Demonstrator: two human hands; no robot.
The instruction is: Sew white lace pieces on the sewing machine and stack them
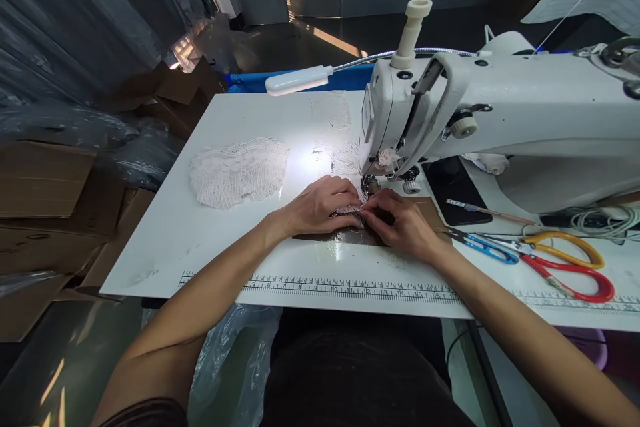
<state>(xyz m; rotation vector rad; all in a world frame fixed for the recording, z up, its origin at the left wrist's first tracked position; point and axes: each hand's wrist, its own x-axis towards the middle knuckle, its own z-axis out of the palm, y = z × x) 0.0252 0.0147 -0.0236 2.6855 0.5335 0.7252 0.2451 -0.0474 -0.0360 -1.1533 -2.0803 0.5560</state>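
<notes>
My left hand point(320, 206) and my right hand point(403, 224) meet just in front of the presser foot point(371, 184) of a white sewing machine point(480, 114). Both pinch a small white lace piece point(350, 212) that lies over a brown cardboard strip point(345, 235) on the white table point(165, 240). My left fingers curl down on the lace; my right thumb and forefinger grip its edge. A pile of white lace point(237, 170) lies to the left, apart from my hands.
Blue thread snips point(487, 247) and red-and-yellow scissors point(565, 267) lie right of my right hand. A dark phone point(457, 197) with a pen point(487, 211) sits under the machine arm. A gooseneck lamp point(299, 80) lights the table. Cardboard boxes point(45, 200) stack at left.
</notes>
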